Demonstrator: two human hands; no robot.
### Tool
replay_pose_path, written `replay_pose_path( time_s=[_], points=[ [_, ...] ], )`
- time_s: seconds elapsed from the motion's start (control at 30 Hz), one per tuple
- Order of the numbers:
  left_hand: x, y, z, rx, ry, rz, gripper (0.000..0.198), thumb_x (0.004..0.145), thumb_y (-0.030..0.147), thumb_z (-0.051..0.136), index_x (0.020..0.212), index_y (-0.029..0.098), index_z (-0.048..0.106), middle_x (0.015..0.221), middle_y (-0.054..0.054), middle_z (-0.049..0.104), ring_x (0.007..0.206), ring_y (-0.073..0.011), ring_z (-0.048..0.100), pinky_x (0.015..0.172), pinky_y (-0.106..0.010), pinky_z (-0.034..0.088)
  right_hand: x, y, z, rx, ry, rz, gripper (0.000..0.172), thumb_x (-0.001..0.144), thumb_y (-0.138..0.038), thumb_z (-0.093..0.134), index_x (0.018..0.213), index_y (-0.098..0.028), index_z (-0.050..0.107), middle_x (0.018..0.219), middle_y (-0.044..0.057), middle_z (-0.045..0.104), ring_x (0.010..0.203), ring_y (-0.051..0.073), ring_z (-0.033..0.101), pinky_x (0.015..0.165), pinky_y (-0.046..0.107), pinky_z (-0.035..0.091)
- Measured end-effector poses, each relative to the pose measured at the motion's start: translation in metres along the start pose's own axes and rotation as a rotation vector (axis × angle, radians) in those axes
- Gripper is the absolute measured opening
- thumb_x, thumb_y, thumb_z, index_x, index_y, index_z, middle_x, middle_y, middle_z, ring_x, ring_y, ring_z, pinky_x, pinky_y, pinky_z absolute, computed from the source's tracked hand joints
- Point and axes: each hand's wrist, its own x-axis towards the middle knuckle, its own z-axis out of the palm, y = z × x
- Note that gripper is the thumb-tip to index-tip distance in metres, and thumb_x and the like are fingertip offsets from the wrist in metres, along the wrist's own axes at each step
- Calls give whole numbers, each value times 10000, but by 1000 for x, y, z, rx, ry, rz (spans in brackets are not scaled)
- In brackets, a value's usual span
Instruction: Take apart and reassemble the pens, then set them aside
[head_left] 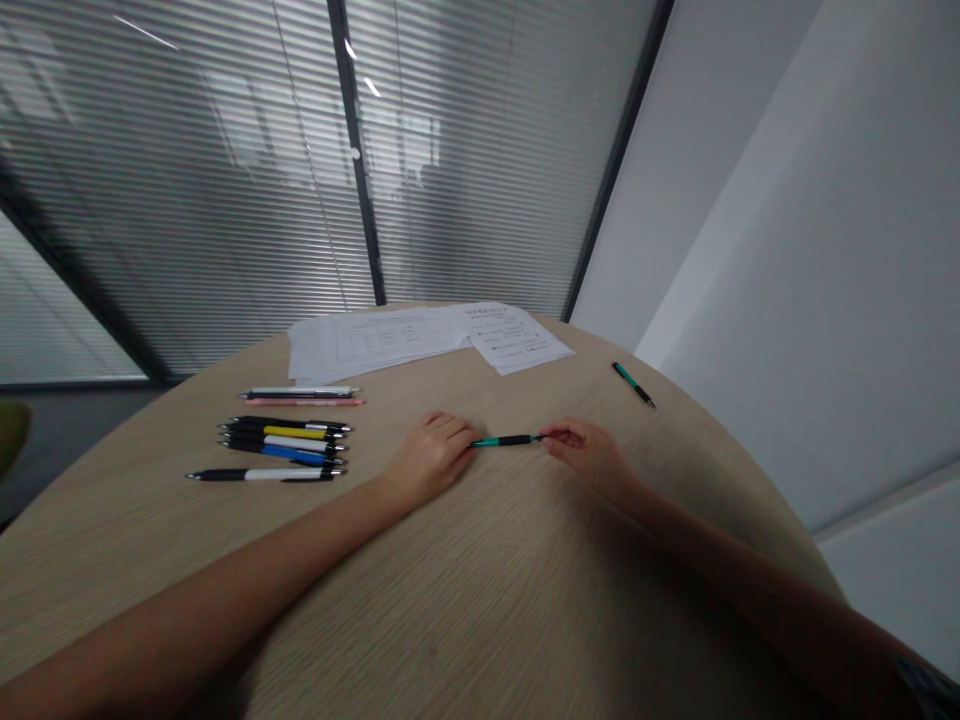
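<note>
Between my two hands, low over the wooden table (450, 580), lies a green pen (499, 441) with a black grip, pointing sideways. My left hand (431, 458) is closed around its left end, knuckles up. At the tip end, the fingers of my right hand (586, 450) are pinched together on the pen's point. A second green pen (634, 384) with a black grip rests on the table to the right, beyond my right hand. To the left of my left hand, several pens (289, 440) lie side by side in black, yellow, white and blue.
A white pen (270, 475) with a black grip lies nearest on the left. Farther back are a pink pen (304, 402) and silver and dark ones (300, 392). Printed paper sheets (390, 340) cover the table's far side. Beyond stand glass panels with blinds (480, 150) and a white wall (825, 250).
</note>
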Motion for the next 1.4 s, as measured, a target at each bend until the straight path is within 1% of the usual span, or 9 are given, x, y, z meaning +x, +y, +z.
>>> replay_pose_path(
  time_s=[0.17, 0.33, 0.43, 0.53, 0.7, 1.03, 1.2, 1.33, 1.4],
  points=[
    [-1, -1, 0, 9, 33, 32, 173, 814, 158, 410, 900, 139, 558, 803, -59, 598, 743, -167, 528, 726, -325, 392, 0, -2, 1, 28, -44, 73, 132, 658, -298, 543, 702, -179, 579, 580, -10, 570, 549, 122, 544, 561, 260, 441],
    [-1, 1, -1, 37, 56, 96, 195, 822, 155, 386, 901, 125, 562, 774, -61, 593, 709, -159, 526, 715, -325, 395, 1, 2, 0, 32, -49, 74, 153, 685, -315, 503, 650, -176, 556, 546, -14, 537, 512, 112, 515, 521, 247, 419],
    [-1, 3, -2, 58, 61, 107, 198, 823, 151, 379, 884, 125, 566, 767, -62, 594, 696, -157, 523, 709, -322, 396, 2, 4, -2, 9, -37, 63, 124, 662, -297, 538, 698, -181, 565, 583, -11, 561, 548, 120, 535, 555, 255, 432],
    [0, 3, -3, 76, 43, 95, 195, 823, 162, 387, 877, 128, 571, 766, -61, 595, 696, -161, 522, 702, -320, 398, 4, 6, -4, -29, -42, 9, 112, 636, -249, 566, 731, -191, 577, 664, 2, 605, 624, 132, 568, 624, 272, 448],
    [0, 5, -4, 89, 4, 82, 202, 821, 154, 381, 877, 129, 573, 762, -62, 591, 697, -165, 521, 697, -322, 394, 5, 11, -4, -75, -38, -23, 115, 645, -228, 564, 750, -196, 599, 716, 15, 634, 674, 142, 589, 674, 292, 458],
    [-1, 3, -2, 26, 55, 149, 212, 841, 174, 367, 882, 128, 570, 739, -49, 588, 693, -155, 520, 685, -300, 395, 2, 3, -4, -92, -107, 51, 148, 648, -251, 567, 761, -176, 625, 672, 16, 646, 649, 151, 597, 638, 277, 453],
    [-1, 5, -4, 25, 60, 162, 220, 844, 172, 359, 870, 130, 574, 740, -54, 589, 681, -150, 516, 669, -293, 398, 0, 4, -2, -37, -128, 102, 145, 640, -253, 578, 753, -173, 623, 650, 11, 642, 614, 139, 592, 611, 263, 456],
    [0, 6, -6, 34, 93, 196, 215, 840, 160, 366, 866, 124, 577, 720, -54, 588, 663, -149, 506, 650, -288, 399, -1, 2, -2, -28, -135, 80, 138, 668, -288, 559, 722, -174, 613, 600, 2, 621, 574, 130, 577, 578, 256, 451],
    [0, 6, -6, 43, 115, 210, 213, 840, 157, 367, 857, 124, 577, 708, -50, 587, 649, -147, 500, 648, -287, 399, -2, 1, -1, -29, -147, 57, 143, 690, -301, 536, 668, -172, 593, 570, -5, 600, 550, 118, 559, 560, 243, 443]
  ],
)
